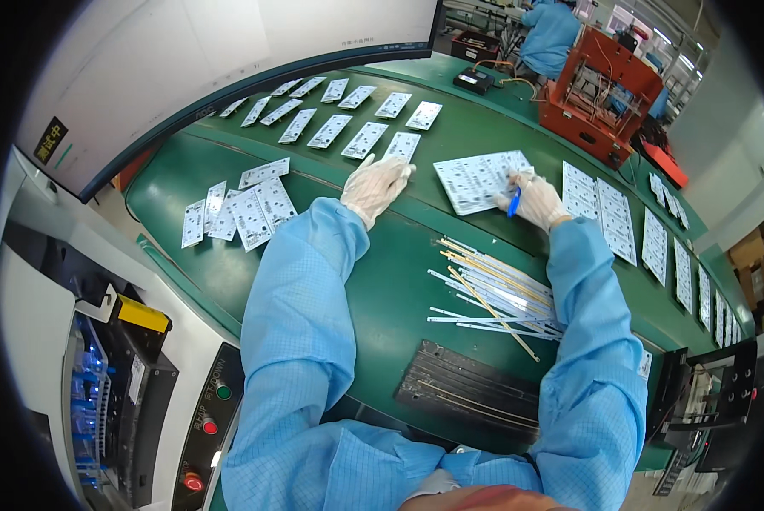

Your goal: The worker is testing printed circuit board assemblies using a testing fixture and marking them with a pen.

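Observation:
My left hand (pixel 377 187), in a whitish glove, rests palm down on the green table with its fingers loosely extended. Its fingertips reach the lower edge of a small white circuit board (pixel 401 146), the nearest of two rows of such boards; whether they touch it I cannot tell. In my right hand (pixel 535 199), also gloved, is a blue pen (pixel 515 203), held between the fingers. That hand is over the right side of a stack of white circuit board panels (pixel 474 180), its fingers at the stack's edge.
Loose boards (pixel 250 209) lie on the left, and a line of panels (pixel 618 217) runs along the right. Thin white and yellow strips (pixel 488 285) lie between my forearms, beyond a black grooved plate (pixel 467 385). A monitor (pixel 228 60) overhangs the far left; an orange machine (pixel 599 94) stands behind.

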Action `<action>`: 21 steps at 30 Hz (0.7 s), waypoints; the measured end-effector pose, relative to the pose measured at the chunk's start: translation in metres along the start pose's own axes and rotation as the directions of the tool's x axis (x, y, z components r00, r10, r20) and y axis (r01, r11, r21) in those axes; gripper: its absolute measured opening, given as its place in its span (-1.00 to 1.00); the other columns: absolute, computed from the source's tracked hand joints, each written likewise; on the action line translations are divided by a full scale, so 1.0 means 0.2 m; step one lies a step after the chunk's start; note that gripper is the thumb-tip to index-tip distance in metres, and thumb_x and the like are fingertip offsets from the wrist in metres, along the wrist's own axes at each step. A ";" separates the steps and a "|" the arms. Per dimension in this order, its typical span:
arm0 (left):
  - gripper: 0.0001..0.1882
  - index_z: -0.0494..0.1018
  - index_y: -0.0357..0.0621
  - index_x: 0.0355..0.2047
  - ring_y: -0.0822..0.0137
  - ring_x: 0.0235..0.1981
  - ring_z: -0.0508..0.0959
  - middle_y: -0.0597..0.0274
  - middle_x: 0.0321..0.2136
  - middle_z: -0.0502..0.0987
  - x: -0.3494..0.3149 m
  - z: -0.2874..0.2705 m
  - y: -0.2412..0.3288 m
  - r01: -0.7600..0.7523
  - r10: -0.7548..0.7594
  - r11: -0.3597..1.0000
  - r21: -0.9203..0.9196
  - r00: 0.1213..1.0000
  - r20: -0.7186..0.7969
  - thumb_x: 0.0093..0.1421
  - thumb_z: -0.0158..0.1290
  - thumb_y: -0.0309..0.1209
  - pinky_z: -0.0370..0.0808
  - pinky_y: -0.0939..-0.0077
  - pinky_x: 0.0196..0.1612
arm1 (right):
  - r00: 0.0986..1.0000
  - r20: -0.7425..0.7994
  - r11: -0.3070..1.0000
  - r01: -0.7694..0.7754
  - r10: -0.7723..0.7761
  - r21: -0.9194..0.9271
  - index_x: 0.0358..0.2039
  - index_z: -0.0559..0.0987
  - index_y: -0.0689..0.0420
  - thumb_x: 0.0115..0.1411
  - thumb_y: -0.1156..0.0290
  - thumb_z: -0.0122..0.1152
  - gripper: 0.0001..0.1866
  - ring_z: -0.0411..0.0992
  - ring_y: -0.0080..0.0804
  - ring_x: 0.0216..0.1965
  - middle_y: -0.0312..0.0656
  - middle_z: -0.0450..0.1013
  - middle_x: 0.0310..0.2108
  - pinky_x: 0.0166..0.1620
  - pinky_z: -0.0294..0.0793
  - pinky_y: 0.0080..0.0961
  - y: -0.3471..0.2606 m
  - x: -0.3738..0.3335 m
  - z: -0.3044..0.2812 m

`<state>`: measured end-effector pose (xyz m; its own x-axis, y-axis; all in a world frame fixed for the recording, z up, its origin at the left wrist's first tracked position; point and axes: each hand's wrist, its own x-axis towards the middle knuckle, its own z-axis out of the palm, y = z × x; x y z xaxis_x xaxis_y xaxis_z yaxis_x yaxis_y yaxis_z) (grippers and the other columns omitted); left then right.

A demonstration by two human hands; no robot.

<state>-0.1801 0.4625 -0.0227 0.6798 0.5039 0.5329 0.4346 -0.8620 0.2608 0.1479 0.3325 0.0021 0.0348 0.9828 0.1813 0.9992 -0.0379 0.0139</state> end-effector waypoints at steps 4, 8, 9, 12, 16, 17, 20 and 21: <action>-0.60 0.40 0.13 0.09 -0.02 0.20 0.29 -0.02 0.18 0.26 -0.04 0.03 -0.03 0.089 -0.010 0.933 0.348 0.975 -0.222 0.26 -0.16 -0.44 0.24 0.21 0.26 | 0.973 -0.074 0.976 0.215 -0.217 -0.041 0.13 0.38 0.14 -0.04 -0.14 0.30 -0.18 0.42 -0.05 -0.06 -0.04 0.46 -0.10 -0.11 0.51 -0.24 -0.05 -0.11 -0.03; -0.18 0.25 0.31 0.20 -0.09 0.30 0.12 -0.05 0.31 0.00 -0.06 0.03 0.17 0.034 -0.178 0.945 -0.326 0.888 -0.424 0.00 -0.21 -0.83 0.26 0.35 0.28 | 0.976 -0.147 0.986 0.152 -0.160 -0.064 0.17 0.35 0.12 0.06 -0.07 0.23 -0.25 0.31 -0.05 0.08 -0.10 0.47 -0.08 -0.08 0.51 -0.22 -0.09 -0.13 0.04; -0.17 0.24 0.33 0.21 -0.09 0.30 0.12 -0.05 0.31 0.00 -0.10 0.02 0.29 -0.047 -0.144 0.936 -0.349 0.854 -0.500 0.00 -0.21 -0.83 0.29 0.36 0.25 | 0.968 -0.188 0.986 0.168 -0.168 -0.019 0.16 0.35 0.12 0.09 -0.02 0.22 -0.29 0.33 -0.07 0.06 -0.10 0.47 -0.09 -0.09 0.52 -0.25 -0.08 -0.13 0.07; -0.24 0.23 -0.02 0.22 -0.05 0.27 0.19 0.00 0.28 0.12 -0.27 -0.14 0.66 -0.104 0.056 0.992 -0.065 0.856 -0.515 -0.04 -0.14 -0.82 0.39 0.38 0.14 | 0.991 -0.132 0.812 0.079 -0.002 0.578 0.09 0.42 0.14 0.22 0.13 0.14 -0.50 0.41 -0.20 -0.09 -0.09 0.43 -0.14 -0.06 0.51 -0.37 -0.04 -0.12 0.11; -0.40 0.30 -0.13 0.16 -0.06 0.30 0.11 -0.10 0.20 0.24 -0.67 -0.36 1.25 -0.305 0.319 0.948 -0.095 0.923 0.215 0.22 -0.14 -0.02 -0.01 0.00 0.33 | 0.980 -0.074 0.394 -0.005 0.186 0.919 -0.13 0.46 0.26 0.31 0.23 0.02 -0.68 0.45 -0.31 -0.17 -0.10 0.44 -0.09 -0.05 0.43 -0.48 -0.01 -0.23 -0.04; -0.37 0.32 -0.12 0.13 -0.09 0.30 0.09 -0.09 0.17 0.26 -0.75 -0.35 1.39 -0.295 0.342 0.934 -0.202 0.901 0.267 0.18 -0.11 0.04 -0.05 -0.13 0.31 | 0.958 -0.220 0.653 0.049 0.183 0.756 -0.20 0.46 0.30 0.32 0.25 -0.01 -0.69 0.45 -0.36 -0.16 -0.12 0.47 -0.10 -0.07 0.41 -0.48 -0.03 -0.30 -0.12; -0.36 0.35 -0.08 0.09 -0.01 0.24 0.18 0.05 0.12 0.30 -0.88 -0.21 1.72 -0.241 0.360 0.916 -0.320 0.846 0.393 0.15 -0.05 0.10 -0.01 -0.28 0.25 | 0.953 -0.005 0.249 -0.073 0.302 0.966 -0.29 0.44 0.22 0.33 0.25 -0.02 -0.74 0.41 -0.50 -0.17 -0.22 0.48 -0.15 -0.04 0.31 -0.56 -0.08 -0.55 -0.43; -0.37 0.37 -0.06 0.08 0.00 0.22 0.19 0.08 0.10 0.31 -0.88 -0.14 1.81 -0.267 0.377 0.901 -0.341 0.873 0.310 0.14 -0.04 0.10 0.00 -0.30 0.24 | 0.941 0.034 0.059 -0.057 0.337 0.997 -0.31 0.44 0.18 0.33 0.25 -0.03 -0.76 0.39 -0.54 -0.18 -0.26 0.48 -0.17 -0.04 0.27 -0.60 -0.11 -0.64 -0.54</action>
<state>-0.1593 0.0597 -0.0002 0.9402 0.1322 0.3139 0.0081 -0.9300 0.3674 0.1202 0.1874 0.0844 0.3705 0.9179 0.1421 0.0780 0.1217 -0.9895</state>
